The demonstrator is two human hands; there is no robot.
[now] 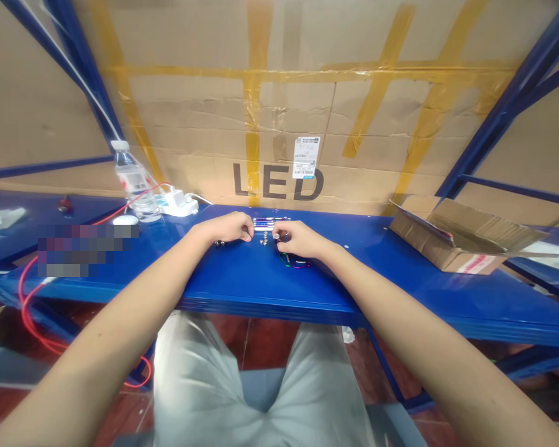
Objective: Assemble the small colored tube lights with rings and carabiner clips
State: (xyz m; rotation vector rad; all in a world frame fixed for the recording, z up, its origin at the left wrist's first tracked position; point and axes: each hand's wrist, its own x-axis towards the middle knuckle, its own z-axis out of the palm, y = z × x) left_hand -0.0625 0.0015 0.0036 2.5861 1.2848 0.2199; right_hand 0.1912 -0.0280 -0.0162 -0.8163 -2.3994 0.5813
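Both my hands rest on a blue metal shelf in front of me. My left hand is curled, its fingertips pinched at the end of a thin shiny strip lying on the shelf. My right hand is also curled, its fingers pinching a small piece I cannot make out next to that strip. A few tiny metal parts lie between the hands. Thin coloured wires loop out from under my right hand.
A water bottle stands at the left rear beside a white power strip with a red cable. An open cardboard box lies at the right. A large taped carton marked LED forms the back wall. Blue rack posts rise on both sides.
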